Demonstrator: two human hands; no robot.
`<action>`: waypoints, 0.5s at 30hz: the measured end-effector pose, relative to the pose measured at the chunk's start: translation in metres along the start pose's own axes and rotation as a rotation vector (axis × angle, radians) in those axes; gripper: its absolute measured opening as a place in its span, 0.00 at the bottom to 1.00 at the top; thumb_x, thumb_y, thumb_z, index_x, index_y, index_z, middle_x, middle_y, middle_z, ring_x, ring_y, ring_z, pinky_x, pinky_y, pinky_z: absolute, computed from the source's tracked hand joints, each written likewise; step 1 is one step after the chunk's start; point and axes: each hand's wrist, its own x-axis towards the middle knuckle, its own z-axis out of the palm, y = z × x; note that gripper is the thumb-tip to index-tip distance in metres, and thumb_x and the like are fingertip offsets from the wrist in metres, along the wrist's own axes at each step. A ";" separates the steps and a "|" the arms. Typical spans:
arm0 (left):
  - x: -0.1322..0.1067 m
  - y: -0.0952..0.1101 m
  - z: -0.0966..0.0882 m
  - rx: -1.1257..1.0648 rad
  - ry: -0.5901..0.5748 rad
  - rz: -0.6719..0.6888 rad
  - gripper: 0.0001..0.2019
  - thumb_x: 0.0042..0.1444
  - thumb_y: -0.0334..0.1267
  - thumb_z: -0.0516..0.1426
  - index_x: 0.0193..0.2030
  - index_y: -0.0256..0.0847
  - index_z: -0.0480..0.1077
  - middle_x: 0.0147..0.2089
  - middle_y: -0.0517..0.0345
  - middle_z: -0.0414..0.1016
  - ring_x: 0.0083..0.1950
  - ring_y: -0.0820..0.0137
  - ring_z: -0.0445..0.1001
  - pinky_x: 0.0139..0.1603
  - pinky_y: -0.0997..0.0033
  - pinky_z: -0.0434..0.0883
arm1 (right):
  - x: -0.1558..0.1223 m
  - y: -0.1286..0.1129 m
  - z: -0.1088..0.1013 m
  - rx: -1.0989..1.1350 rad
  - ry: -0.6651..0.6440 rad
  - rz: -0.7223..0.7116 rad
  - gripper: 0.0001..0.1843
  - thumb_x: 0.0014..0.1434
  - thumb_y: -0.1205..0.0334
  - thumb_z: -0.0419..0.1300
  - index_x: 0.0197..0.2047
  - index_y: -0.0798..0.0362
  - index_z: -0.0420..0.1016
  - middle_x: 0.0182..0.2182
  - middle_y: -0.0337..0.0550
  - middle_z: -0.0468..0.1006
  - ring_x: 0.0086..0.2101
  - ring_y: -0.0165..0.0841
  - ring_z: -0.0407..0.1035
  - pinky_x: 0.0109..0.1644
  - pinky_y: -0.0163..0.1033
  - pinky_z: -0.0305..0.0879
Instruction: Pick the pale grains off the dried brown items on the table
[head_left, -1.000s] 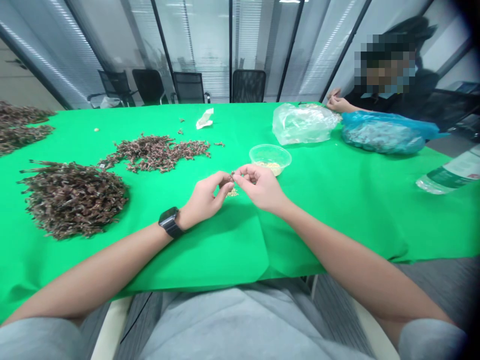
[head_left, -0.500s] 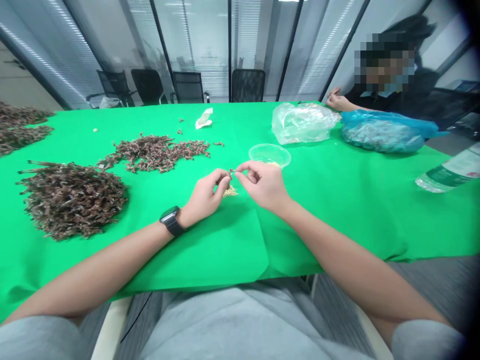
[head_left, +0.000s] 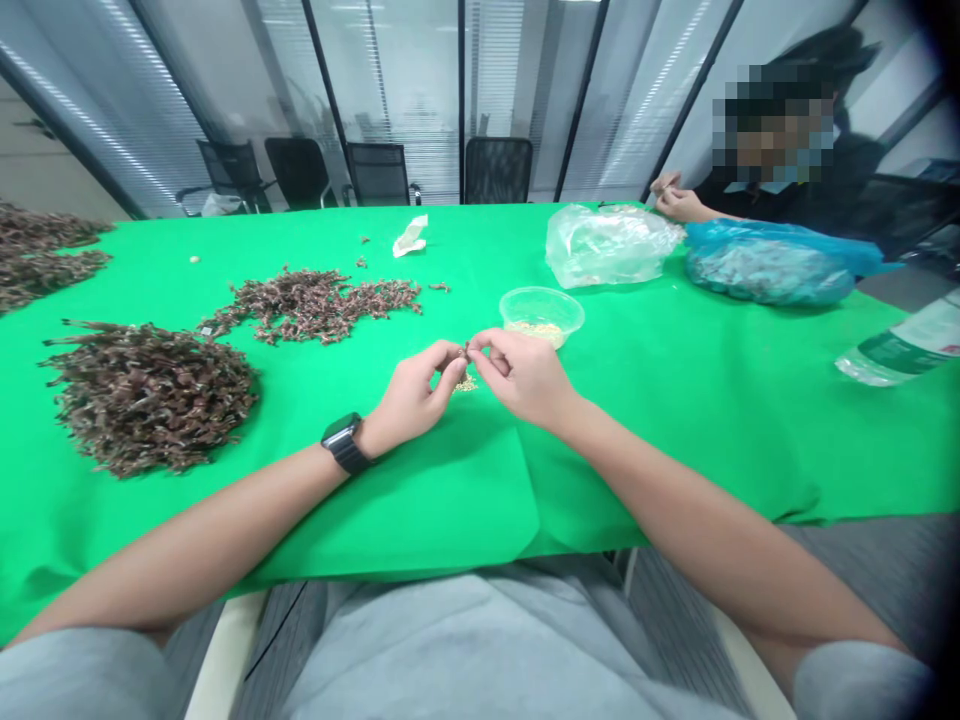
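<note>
My left hand (head_left: 416, 395) and my right hand (head_left: 525, 375) meet over the green tablecloth (head_left: 675, 400), fingertips pinched together on one small brown pod (head_left: 466, 350). Just under the fingertips lies a small heap of pale seeds (head_left: 466, 383) on the cloth. A black watch (head_left: 343, 443) sits on my left wrist. A clear plastic bowl (head_left: 541, 313) with pale seeds in it stands just beyond my right hand. To the left lie a big pile of brown pods (head_left: 150, 395) and a flatter, scattered pile (head_left: 315, 300).
A clear plastic bag (head_left: 607, 245) and a blue bag (head_left: 772, 265) lie at the back right, in front of another person whose hands (head_left: 675, 200) rest at the table edge. A plastic bottle (head_left: 900, 345) lies far right. More brown pods (head_left: 45, 255) are far left. Chairs stand behind the table.
My hands stay together over the seed heap, with only slight finger movement on the pod. The view shifted a little.
</note>
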 end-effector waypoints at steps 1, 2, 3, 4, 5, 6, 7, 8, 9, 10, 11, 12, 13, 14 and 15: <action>0.000 -0.002 -0.001 0.038 0.003 0.020 0.13 0.72 0.46 0.50 0.47 0.40 0.70 0.39 0.55 0.78 0.37 0.70 0.74 0.41 0.70 0.69 | 0.000 -0.003 0.002 0.078 0.013 0.088 0.09 0.66 0.58 0.58 0.40 0.53 0.76 0.20 0.33 0.64 0.23 0.29 0.59 0.33 0.37 0.56; 0.000 -0.004 -0.001 0.082 0.005 0.045 0.13 0.72 0.45 0.50 0.48 0.40 0.70 0.40 0.53 0.78 0.39 0.69 0.75 0.43 0.70 0.70 | 0.000 -0.006 0.004 0.172 0.017 0.183 0.09 0.65 0.57 0.59 0.39 0.53 0.76 0.19 0.32 0.62 0.22 0.28 0.56 0.30 0.36 0.54; 0.000 -0.007 -0.002 0.126 0.002 0.078 0.13 0.72 0.45 0.51 0.50 0.40 0.70 0.42 0.52 0.78 0.41 0.68 0.75 0.44 0.69 0.70 | 0.001 -0.008 0.004 0.276 0.012 0.277 0.10 0.64 0.56 0.60 0.38 0.53 0.75 0.18 0.31 0.61 0.21 0.27 0.54 0.27 0.36 0.51; 0.000 -0.009 -0.003 0.169 -0.008 0.115 0.13 0.72 0.45 0.51 0.50 0.40 0.70 0.43 0.51 0.78 0.43 0.67 0.75 0.46 0.68 0.71 | 0.002 -0.010 0.004 0.383 -0.003 0.366 0.10 0.62 0.54 0.61 0.37 0.53 0.75 0.18 0.31 0.61 0.20 0.26 0.52 0.25 0.35 0.48; 0.001 -0.011 -0.005 0.210 -0.023 0.157 0.13 0.72 0.45 0.51 0.51 0.40 0.70 0.44 0.50 0.78 0.45 0.66 0.75 0.48 0.66 0.71 | 0.003 -0.012 0.003 0.484 -0.030 0.452 0.12 0.61 0.53 0.63 0.35 0.54 0.74 0.18 0.30 0.61 0.19 0.25 0.51 0.23 0.35 0.46; 0.003 -0.013 -0.006 0.249 -0.043 0.199 0.13 0.72 0.44 0.50 0.51 0.40 0.70 0.45 0.48 0.78 0.46 0.64 0.75 0.49 0.65 0.71 | 0.005 -0.012 0.001 0.579 -0.069 0.534 0.13 0.59 0.52 0.65 0.33 0.53 0.72 0.18 0.30 0.60 0.19 0.24 0.49 0.22 0.34 0.44; 0.004 -0.014 -0.008 0.285 -0.064 0.240 0.13 0.72 0.44 0.50 0.51 0.40 0.70 0.45 0.47 0.78 0.47 0.63 0.75 0.50 0.63 0.71 | 0.006 -0.012 -0.002 0.672 -0.119 0.614 0.15 0.57 0.52 0.67 0.31 0.53 0.70 0.18 0.29 0.58 0.19 0.23 0.47 0.21 0.34 0.41; 0.006 -0.016 -0.010 0.319 -0.083 0.276 0.13 0.72 0.44 0.50 0.51 0.40 0.71 0.45 0.46 0.78 0.47 0.62 0.74 0.50 0.61 0.71 | 0.008 -0.011 -0.005 0.765 -0.182 0.695 0.17 0.55 0.52 0.68 0.29 0.52 0.67 0.17 0.27 0.54 0.18 0.23 0.43 0.20 0.33 0.39; 0.008 -0.016 -0.011 0.351 -0.100 0.309 0.13 0.72 0.44 0.50 0.51 0.39 0.71 0.46 0.45 0.78 0.47 0.61 0.74 0.51 0.60 0.70 | 0.010 -0.010 -0.009 0.864 -0.252 0.762 0.18 0.55 0.53 0.69 0.27 0.51 0.64 0.17 0.25 0.50 0.19 0.22 0.40 0.20 0.32 0.36; 0.010 -0.017 -0.013 0.379 -0.113 0.338 0.13 0.71 0.43 0.50 0.51 0.39 0.71 0.46 0.44 0.78 0.47 0.60 0.74 0.51 0.58 0.70 | 0.012 -0.008 -0.013 0.968 -0.323 0.818 0.19 0.54 0.55 0.69 0.27 0.51 0.62 0.18 0.25 0.48 0.19 0.22 0.38 0.19 0.31 0.34; 0.012 -0.017 -0.014 0.400 -0.122 0.360 0.13 0.71 0.43 0.50 0.51 0.39 0.71 0.46 0.43 0.78 0.47 0.60 0.74 0.51 0.58 0.70 | 0.013 -0.007 -0.016 1.057 -0.385 0.863 0.19 0.54 0.57 0.70 0.27 0.50 0.61 0.18 0.24 0.46 0.19 0.22 0.36 0.19 0.31 0.33; 0.012 -0.017 -0.014 0.412 -0.122 0.375 0.12 0.71 0.43 0.51 0.52 0.39 0.71 0.46 0.43 0.78 0.47 0.60 0.74 0.51 0.58 0.70 | 0.014 -0.005 -0.018 1.121 -0.435 0.889 0.19 0.54 0.58 0.69 0.28 0.50 0.60 0.19 0.24 0.46 0.20 0.23 0.35 0.19 0.30 0.32; 0.012 -0.017 -0.014 0.410 -0.112 0.379 0.12 0.71 0.42 0.51 0.52 0.39 0.71 0.46 0.44 0.78 0.47 0.60 0.74 0.50 0.58 0.70 | 0.014 -0.005 -0.019 1.158 -0.464 0.895 0.18 0.54 0.58 0.69 0.28 0.50 0.60 0.19 0.24 0.45 0.20 0.23 0.35 0.19 0.30 0.32; 0.011 -0.017 -0.014 0.394 -0.093 0.369 0.12 0.71 0.42 0.51 0.52 0.39 0.70 0.46 0.45 0.78 0.47 0.61 0.74 0.50 0.59 0.70 | 0.014 -0.004 -0.018 1.157 -0.467 0.883 0.17 0.55 0.58 0.68 0.29 0.51 0.61 0.19 0.24 0.45 0.20 0.23 0.35 0.19 0.30 0.33; 0.010 -0.017 -0.012 0.364 -0.065 0.344 0.11 0.71 0.42 0.51 0.52 0.39 0.70 0.46 0.46 0.78 0.47 0.62 0.74 0.50 0.61 0.70 | 0.014 -0.004 -0.017 1.117 -0.440 0.849 0.16 0.56 0.56 0.68 0.30 0.51 0.63 0.19 0.25 0.46 0.20 0.23 0.36 0.19 0.31 0.33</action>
